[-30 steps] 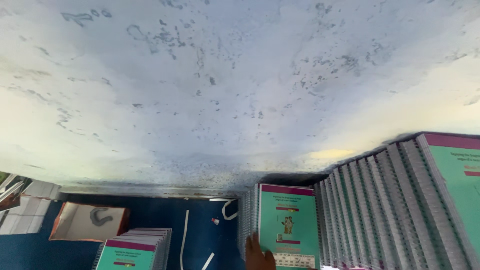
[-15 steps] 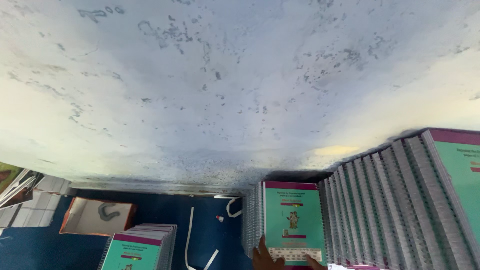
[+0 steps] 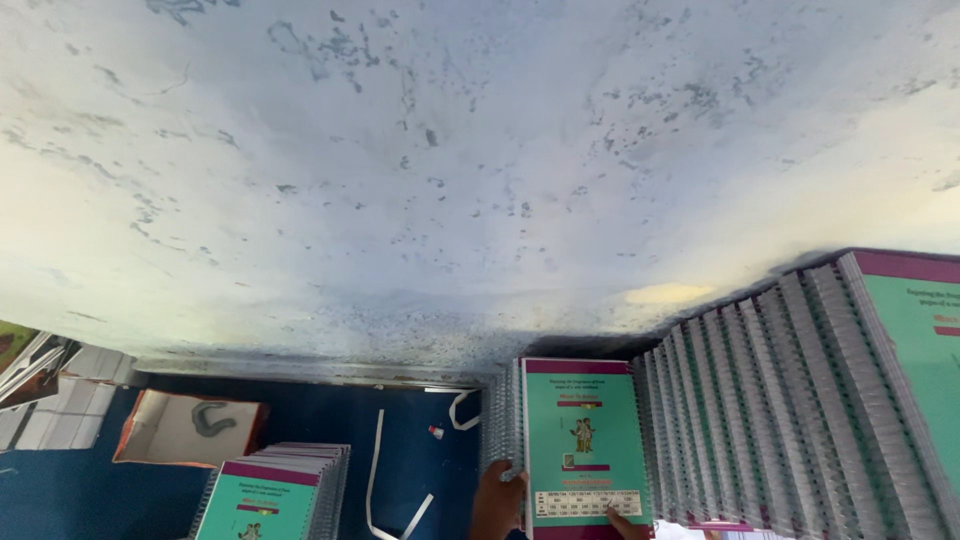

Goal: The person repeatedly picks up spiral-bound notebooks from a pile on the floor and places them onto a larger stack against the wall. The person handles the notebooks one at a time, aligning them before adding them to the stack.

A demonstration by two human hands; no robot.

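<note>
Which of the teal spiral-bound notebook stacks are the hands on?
The middle stack of teal, purple-banded spiral notebooks: the left hand and a right fingertip touch it; the left stack and fanned right row lie untouched.

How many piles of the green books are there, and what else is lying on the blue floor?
Piles of green spiral books: 3 (middle pile, small pile, big slanted pile)
Shallow cardboard box: 1
White strips: about 3
Hands on the middle pile: 2 (left hand, right hand)
Total: about 9

wall (image 3: 480, 160): mottled, stained pale plaster, 12 o'clock | floor (image 3: 90, 500): blue covering, 7 o'clock | light: warm glow, 3 o'clock
</note>
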